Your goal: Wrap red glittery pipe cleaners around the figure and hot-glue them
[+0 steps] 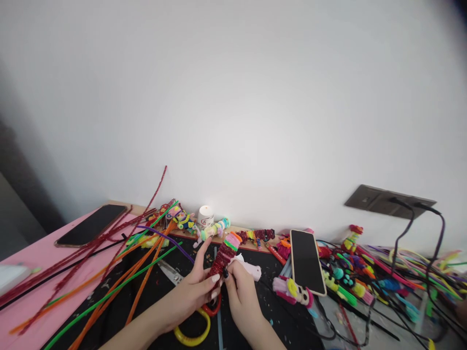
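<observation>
A pipe cleaner figure (223, 260), wound in dark red tinsel with pink, green and orange bands at its top end, is tilted up to the right between my hands. My left hand (193, 294) is closed around its lower part, thumb on the front and index finger stretched up beside it. With thumb and index finger pressed together, my right hand (242, 296) pinches at the figure's lower right side; its fingertips partly hide what they grip. Under my hands lie scissors (170, 273) with a yellow and red handle. A white plastic object (251, 270) shows behind my right hand.
Long loose pipe cleaners (109, 296) fan across the left over a pink sheet (47, 248). One phone (93, 224) lies there, another (308, 262) at right. A white cup (206, 218) and finished figures line the wall. Cables (438, 248) run from a socket (388, 200).
</observation>
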`<state>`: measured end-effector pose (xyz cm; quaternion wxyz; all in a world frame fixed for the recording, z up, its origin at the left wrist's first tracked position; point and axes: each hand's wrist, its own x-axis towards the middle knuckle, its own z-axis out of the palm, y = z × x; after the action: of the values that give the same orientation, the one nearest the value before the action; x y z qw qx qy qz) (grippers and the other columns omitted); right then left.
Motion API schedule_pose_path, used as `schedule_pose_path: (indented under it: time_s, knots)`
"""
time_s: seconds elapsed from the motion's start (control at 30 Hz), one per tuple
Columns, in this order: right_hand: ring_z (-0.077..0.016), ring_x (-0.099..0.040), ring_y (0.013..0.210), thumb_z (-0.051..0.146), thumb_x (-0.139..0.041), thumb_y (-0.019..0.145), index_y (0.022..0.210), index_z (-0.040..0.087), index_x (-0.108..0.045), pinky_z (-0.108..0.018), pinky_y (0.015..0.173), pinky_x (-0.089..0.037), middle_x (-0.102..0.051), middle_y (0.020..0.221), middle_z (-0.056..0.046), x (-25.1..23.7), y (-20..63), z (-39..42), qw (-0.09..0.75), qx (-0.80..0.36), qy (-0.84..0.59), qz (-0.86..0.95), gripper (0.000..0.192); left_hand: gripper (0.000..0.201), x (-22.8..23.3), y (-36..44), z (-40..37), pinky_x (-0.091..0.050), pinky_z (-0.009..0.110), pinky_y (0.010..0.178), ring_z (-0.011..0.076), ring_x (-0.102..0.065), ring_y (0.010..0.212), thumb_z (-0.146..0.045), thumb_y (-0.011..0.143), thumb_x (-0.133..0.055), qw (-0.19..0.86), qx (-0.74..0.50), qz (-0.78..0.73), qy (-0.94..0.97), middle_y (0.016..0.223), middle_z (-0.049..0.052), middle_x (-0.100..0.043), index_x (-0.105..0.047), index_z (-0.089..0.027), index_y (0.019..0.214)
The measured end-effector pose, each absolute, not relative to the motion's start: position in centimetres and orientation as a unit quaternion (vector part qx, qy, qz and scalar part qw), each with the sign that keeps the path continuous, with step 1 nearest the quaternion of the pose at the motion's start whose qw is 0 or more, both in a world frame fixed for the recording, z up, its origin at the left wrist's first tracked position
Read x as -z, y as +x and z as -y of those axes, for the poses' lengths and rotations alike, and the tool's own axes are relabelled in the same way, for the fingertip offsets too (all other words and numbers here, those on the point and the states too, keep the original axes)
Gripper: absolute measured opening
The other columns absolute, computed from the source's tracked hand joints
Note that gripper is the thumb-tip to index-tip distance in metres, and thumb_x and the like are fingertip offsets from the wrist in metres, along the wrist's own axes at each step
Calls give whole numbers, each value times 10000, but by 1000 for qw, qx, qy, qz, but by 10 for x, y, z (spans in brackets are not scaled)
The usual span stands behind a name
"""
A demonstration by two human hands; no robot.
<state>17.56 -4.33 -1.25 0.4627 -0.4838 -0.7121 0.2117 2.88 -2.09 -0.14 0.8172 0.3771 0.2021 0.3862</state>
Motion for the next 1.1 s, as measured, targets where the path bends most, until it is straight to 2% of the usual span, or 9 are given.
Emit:
schedule_pose_path:
  time_s: [0.2, 0.43, 0.67, 0.83, 1.1]
  knots:
    - [-147, -480, 670, 172, -337, 934, 764, 207, -421, -243, 600, -367, -531, 744, -9, 12, 175, 44, 458, -215, -486, 712, 193, 905, 6, 32, 21, -220, 267, 579, 77, -405, 559, -284, 846, -578, 818, -399, -201, 363, 756, -36, -499, 125, -456, 1389]
    - [-145, -481, 663, 171, -338, 932, 763, 210, -415, -236, 598, -366, -533, 732, -4, 18, 174, 47, 450, -214, -490, 715, 190, 831, 6, 34, 20, -204, 262, 544, 79, -337, 533, -395, 853, -536, 787, -410, -225, 401, 706, -49, -462, 82, -398, 1409]
    - [-151, -478, 668, 181, -324, 936, 774, 210, -420, -244, 609, -369, -537, 745, -13, 20, 175, 45, 440, -216, -498, 715, 190, 768, -2, 26, 20, -294, 290, 620, 104, -357, 585, -429, 896, -427, 729, -379, -272, 502, 747, -39, -465, 139, -357, 1409]
    - [-157, -503, 714, 187, -327, 943, 793, 210, -433, -251, 642, -382, -563, 788, -24, 17, 174, 46, 446, -230, -488, 714, 185, 695, -1, 26, 21, -288, 289, 631, 106, -339, 610, -436, 903, -404, 707, -378, -291, 522, 840, -16, -486, 67, -377, 1410]
    - [-159, -511, 733, 201, -314, 952, 810, 208, -440, -261, 662, -393, -567, 816, -32, 17, 174, 47, 445, -239, -485, 714, 190, 702, -2, 25, 21, -305, 287, 641, 114, -356, 613, -438, 900, -406, 696, -377, -303, 531, 858, -1, -513, 58, -351, 1419]
